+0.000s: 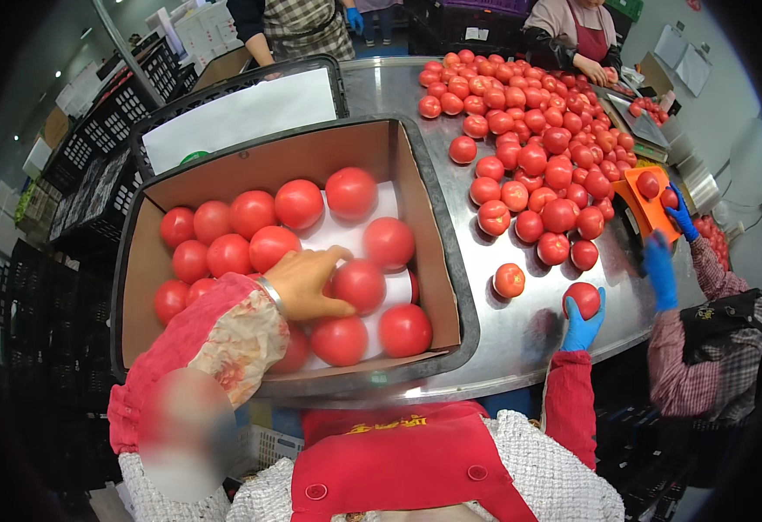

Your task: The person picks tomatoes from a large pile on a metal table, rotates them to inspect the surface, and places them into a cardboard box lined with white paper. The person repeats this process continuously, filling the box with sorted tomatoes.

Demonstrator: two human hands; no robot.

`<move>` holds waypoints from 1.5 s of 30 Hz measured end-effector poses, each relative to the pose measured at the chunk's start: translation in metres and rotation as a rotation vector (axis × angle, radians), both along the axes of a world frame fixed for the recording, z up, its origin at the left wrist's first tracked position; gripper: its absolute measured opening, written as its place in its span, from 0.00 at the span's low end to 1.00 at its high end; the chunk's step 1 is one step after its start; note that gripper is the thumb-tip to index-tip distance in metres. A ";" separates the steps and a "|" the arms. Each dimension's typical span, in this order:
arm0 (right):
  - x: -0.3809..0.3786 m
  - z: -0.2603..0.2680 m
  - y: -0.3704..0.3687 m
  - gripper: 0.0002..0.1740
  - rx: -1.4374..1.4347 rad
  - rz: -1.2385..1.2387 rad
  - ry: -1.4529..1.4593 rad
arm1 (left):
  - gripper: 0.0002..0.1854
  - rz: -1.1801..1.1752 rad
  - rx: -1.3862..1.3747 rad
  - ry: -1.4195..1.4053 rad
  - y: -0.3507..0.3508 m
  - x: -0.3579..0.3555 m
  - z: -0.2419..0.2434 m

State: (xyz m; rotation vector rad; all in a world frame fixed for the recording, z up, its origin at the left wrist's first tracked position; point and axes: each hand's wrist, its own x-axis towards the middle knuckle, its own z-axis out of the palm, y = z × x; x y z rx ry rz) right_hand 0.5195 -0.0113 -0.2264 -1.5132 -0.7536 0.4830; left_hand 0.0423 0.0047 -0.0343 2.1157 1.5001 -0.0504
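My left hand (306, 284), bare with a metal bracelet at the wrist, reaches into a cardboard-lined black crate (456, 274). Its thumb and fingers are around the left side of a red tomato (358, 286); whether it grips the tomato firmly I cannot tell. Other tomatoes (253, 211) stand in rows on white paper in the crate, some hidden beneath my sleeve. My right hand (582, 326), in a blue glove, holds a tomato (582, 300) over the steel table (485, 339). Left of it a single tomato (509, 280) rests on the metal.
A large heap of tomatoes (537, 137) covers the table's far right part. Behind the crate lies another black crate with a white sheet (244, 117). At the right a co-worker's blue-gloved hands (661, 267) are near an orange tray (652, 209). Other people stand across the table.
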 end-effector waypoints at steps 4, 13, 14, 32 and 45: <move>0.006 -0.016 0.023 0.49 0.031 0.013 -0.147 | 0.39 -0.033 0.332 0.087 -0.014 0.015 -0.019; -0.015 0.019 0.048 0.51 -0.208 -0.234 -0.766 | 0.36 0.200 0.130 -0.160 -0.001 0.029 -0.006; -0.020 0.027 0.053 0.46 -0.061 -0.111 -0.673 | 0.36 0.304 0.031 -0.263 0.002 0.030 -0.001; -0.258 0.241 0.031 0.59 0.302 1.342 -0.550 | 0.28 0.668 -0.763 -1.630 0.003 0.028 0.018; -0.257 0.226 0.034 0.65 0.395 1.237 -0.496 | 0.35 0.352 -0.550 -1.397 0.005 0.013 0.012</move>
